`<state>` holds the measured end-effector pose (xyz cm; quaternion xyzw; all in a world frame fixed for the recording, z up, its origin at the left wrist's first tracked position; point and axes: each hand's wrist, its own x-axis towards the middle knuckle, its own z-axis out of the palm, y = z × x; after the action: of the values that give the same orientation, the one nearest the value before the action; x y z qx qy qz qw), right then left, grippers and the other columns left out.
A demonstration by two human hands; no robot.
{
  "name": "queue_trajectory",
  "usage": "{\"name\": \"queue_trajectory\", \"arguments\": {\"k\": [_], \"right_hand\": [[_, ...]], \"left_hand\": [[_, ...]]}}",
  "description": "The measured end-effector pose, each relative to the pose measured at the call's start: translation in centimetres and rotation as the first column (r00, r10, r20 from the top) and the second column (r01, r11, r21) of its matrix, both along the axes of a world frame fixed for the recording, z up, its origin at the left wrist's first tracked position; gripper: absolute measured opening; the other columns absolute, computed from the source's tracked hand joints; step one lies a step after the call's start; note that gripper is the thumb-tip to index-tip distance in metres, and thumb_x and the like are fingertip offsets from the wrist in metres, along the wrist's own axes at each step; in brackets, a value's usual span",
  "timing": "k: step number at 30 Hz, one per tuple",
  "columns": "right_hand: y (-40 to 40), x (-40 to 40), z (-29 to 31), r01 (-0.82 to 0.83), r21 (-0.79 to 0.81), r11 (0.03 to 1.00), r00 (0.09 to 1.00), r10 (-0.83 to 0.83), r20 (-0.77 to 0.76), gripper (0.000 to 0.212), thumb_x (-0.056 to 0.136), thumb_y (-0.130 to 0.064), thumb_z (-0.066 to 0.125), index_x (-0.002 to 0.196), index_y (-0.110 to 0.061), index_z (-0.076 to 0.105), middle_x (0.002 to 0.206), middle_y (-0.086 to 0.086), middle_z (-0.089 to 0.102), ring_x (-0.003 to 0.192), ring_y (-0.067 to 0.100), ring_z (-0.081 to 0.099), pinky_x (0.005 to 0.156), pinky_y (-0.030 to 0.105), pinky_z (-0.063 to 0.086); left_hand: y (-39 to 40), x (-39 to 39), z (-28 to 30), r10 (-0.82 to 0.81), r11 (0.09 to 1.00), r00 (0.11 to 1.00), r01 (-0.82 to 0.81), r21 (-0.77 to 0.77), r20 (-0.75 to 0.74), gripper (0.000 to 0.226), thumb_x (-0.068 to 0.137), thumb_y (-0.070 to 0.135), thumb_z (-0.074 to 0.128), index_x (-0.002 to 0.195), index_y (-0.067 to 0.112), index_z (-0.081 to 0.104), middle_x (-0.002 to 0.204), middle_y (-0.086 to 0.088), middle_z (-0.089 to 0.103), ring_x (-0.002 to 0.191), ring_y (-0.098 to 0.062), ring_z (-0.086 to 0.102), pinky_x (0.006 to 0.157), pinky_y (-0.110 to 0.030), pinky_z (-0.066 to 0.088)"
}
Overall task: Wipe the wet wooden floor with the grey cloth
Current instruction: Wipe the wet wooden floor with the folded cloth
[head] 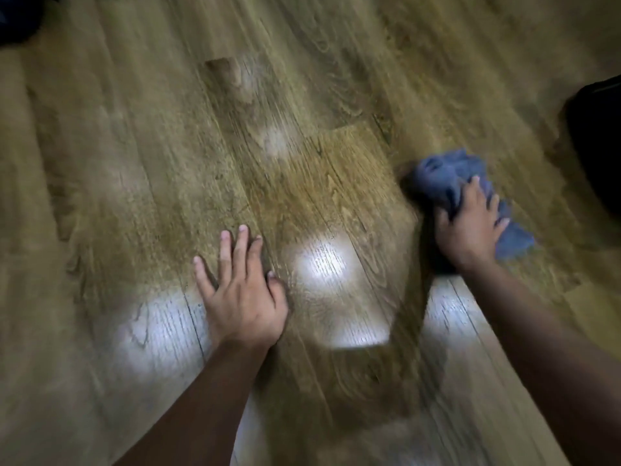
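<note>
The wooden floor (336, 183) fills the view, with a darker, shinier patch in the middle that mirrors bright lights. My right hand (468, 227) lies on top of the crumpled blue-grey cloth (443, 173) at the right, fingers curled into its folds, pressing it onto the boards. The cloth spreads past my fingers towards the upper left and lower right. My left hand (240, 290) rests flat on the floor at the centre left, fingers straight and spread, holding nothing. The picture is blurred by motion.
A dark object (598, 146) stands on the floor at the right edge, close to the cloth. Another dark shape (16, 18) fills the top left corner. Bare planks stretch away to the left and the top.
</note>
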<state>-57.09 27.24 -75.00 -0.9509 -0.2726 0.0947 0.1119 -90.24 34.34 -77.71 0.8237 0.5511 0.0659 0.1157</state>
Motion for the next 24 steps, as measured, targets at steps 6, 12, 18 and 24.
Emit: {"name": "queue_trajectory", "arguments": {"k": [6, 12, 18, 24], "right_hand": [[9.4, -4.8, -0.3, -0.032, 0.023, 0.999, 0.999, 0.032, 0.003, 0.061, 0.094, -0.036, 0.05, 0.151, -0.035, 0.03, 0.164, -0.011, 0.014, 0.152, 0.033, 0.001, 0.115, 0.067, -0.005], [2.4, -16.9, 0.7, -0.657, -0.039, 0.753, 0.754, 0.657, 0.009, 0.065, 0.093, -0.035, 0.051, 0.153, -0.031, 0.028, 0.164, -0.011, 0.014, 0.152, 0.03, 0.0, 0.119, 0.061, 0.0], [-11.4, -14.1, 1.2, -0.772, -0.089, 0.629, 0.633, 0.774, -0.017, 0.071, 0.083, -0.032, 0.071, 0.147, -0.028, 0.042, 0.161, -0.01, 0.024, 0.152, 0.025, 0.009, 0.119, 0.057, 0.016], [-5.1, -9.5, 0.9, -0.41, -0.026, 0.912, 0.912, 0.41, 0.018, 0.061, 0.09, -0.028, 0.063, 0.146, -0.021, 0.039, 0.161, -0.003, 0.028, 0.15, 0.033, 0.015, 0.118, 0.06, 0.013]], "left_hand": [[0.4, 0.0, 0.3, 0.022, 0.997, 0.999, -0.018, -0.078, 0.048, 0.067, 0.089, 0.036, 0.037, 0.153, 0.018, 0.032, 0.167, 0.005, 0.019, 0.156, -0.014, 0.002, 0.122, -0.058, -0.001], [0.6, -0.2, 1.5, 0.097, 0.977, 0.968, -0.049, -0.205, 0.232, 0.082, 0.082, 0.017, 0.063, 0.155, 0.019, 0.025, 0.165, 0.008, 0.023, 0.154, -0.007, 0.003, 0.123, -0.049, -0.007], [4.7, -7.0, 3.2, 0.104, 0.964, 0.985, -0.065, -0.258, 0.139, 0.095, 0.077, 0.039, 0.078, 0.154, 0.034, 0.022, 0.168, 0.01, -0.006, 0.153, -0.023, 0.015, 0.119, -0.061, 0.006], [10.3, -13.8, 5.1, 0.25, 0.692, 0.931, -0.363, -0.624, -0.265, 0.157, 0.029, 0.1, 0.058, 0.145, 0.048, -0.035, 0.147, 0.01, -0.055, 0.139, -0.021, -0.047, 0.102, -0.08, -0.013]]}}
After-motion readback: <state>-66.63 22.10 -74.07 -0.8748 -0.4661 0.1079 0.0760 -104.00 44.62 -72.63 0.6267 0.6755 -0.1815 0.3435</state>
